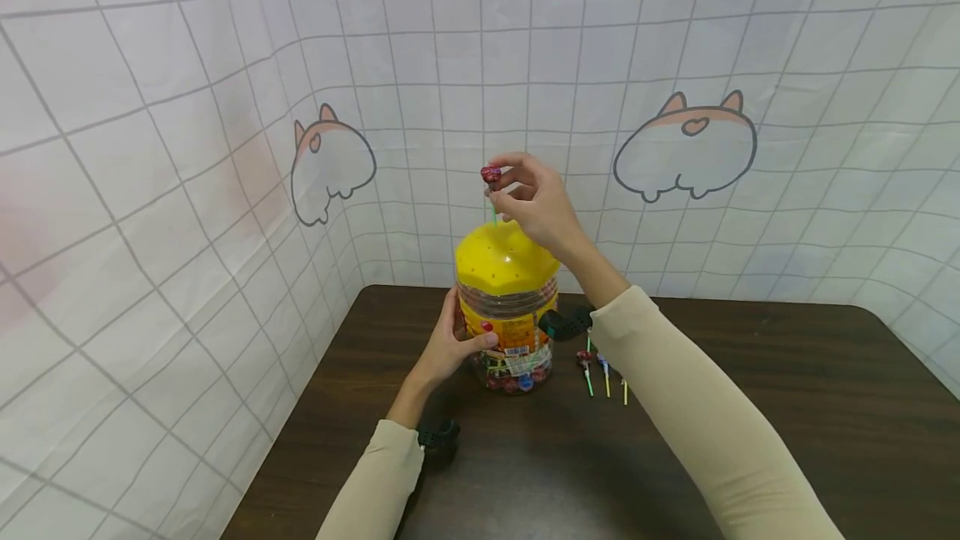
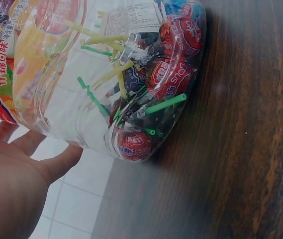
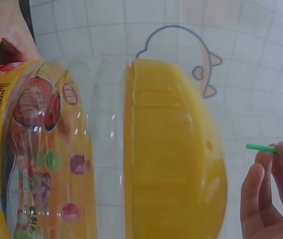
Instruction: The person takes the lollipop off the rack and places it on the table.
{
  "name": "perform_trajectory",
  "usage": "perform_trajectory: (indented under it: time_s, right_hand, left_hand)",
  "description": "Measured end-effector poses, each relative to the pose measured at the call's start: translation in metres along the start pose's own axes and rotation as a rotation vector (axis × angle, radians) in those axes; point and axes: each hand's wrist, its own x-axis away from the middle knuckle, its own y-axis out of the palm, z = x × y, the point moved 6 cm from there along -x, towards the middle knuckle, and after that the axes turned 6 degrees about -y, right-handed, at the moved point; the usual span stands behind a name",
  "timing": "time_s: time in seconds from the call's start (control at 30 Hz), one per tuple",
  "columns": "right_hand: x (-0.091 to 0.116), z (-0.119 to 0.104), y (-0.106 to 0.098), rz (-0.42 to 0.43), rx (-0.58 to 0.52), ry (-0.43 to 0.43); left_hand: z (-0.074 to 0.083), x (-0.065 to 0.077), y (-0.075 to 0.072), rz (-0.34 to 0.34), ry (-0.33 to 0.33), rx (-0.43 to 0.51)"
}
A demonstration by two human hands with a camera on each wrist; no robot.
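Observation:
A clear plastic jar [image 1: 517, 340] with a yellow domed lid [image 1: 504, 261] stands upright on the dark table, with lollipops visible through its lower wall. My left hand [image 1: 450, 348] holds it from the left, thumb across the label in the head view. Above the lid, my right hand [image 1: 532, 198] pinches a red-wrapped lollipop [image 1: 491, 174], candy up. Its green stick [image 3: 261, 148] points down at the lid, a small gap apart in the right wrist view. Small holes dot the lid. Inside the jar, red-wrapped lollipops [image 2: 171, 77] lie among green and yellow sticks at the bottom.
A few loose lollipops [image 1: 585, 361] lie on the table [image 1: 750, 407] right of the jar, partly behind the right sleeve. White gridded cloth [image 1: 570, 65] with cartoon animal drawings hangs at the back and left. Each wrist wears a black device [image 1: 438, 434].

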Motion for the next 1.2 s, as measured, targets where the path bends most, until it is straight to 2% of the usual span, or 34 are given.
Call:
perform_trajectory:
  time_s: [0.3,0.67,1.03,1.2]
  right_hand:
    - [0.016,0.0,-0.012,-0.009,-0.068,0.004]
    - [0.04,0.011,-0.025,-0.017,-0.074,0.033]
    - [0.08,0.033,-0.055,0.012,-0.054,0.056]
    - [0.103,0.047,-0.074,0.038,-0.023,0.109]
  left_hand:
    - [-0.001,0.0,-0.001,-0.007,0.017,0.008]
    - [0.0,0.0,-0.001,-0.009,0.019,0.017]
    - [-0.001,-0.002,-0.001,-0.008,0.021,0.016]
    - [-0.002,-0.002,-0.001,-0.01,0.026,0.017]
